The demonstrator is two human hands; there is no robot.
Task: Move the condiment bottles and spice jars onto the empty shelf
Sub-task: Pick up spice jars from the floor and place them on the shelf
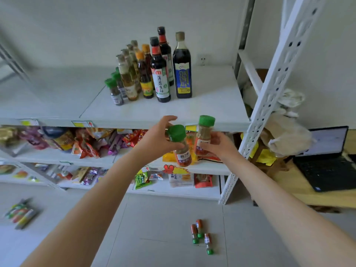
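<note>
My left hand (156, 139) grips a small spice jar (180, 145) just below the front lip of the top shelf (192, 114). Fingers curl round its neck under the ribbed green cap, index finger lifted off. The jar is clear plastic with brownish fill and a red-and-white label, and it tilts with the cap toward the left.

My right hand (219, 145) holds a second spice jar (204, 135), same build, near upright. The fingers wrap the lower body from the right, and the cap reaches up to the shelf's front edge. The two jars sit just beside each other; I can't tell whether they touch.

The top shelf is flat white board, matte, with a seam down the middle. On it, toward the back:
- a dark glass bottle with a blue label (182, 68)
- a soy bottle with a white label and red-black cap (159, 74), and a taller one behind it
- orange-capped bottles (144, 74)
- pale oil bottles (127, 78)
- small green-capped jars (114, 91) at the front left of the group

Below the top shelf, crinkly foil snack packets (86, 143) fill the lower tiers, partly hidden by my forearms. On the grey floor under it lie three more jars (201, 235) on their sides. Further left there are blurry tubes (21, 212), possibly seasoning sticks.

A perforated white metal post (269, 93) carries the shelf's right end. Past that are plastic bags (285, 132) and an open laptop (325, 160).
</note>
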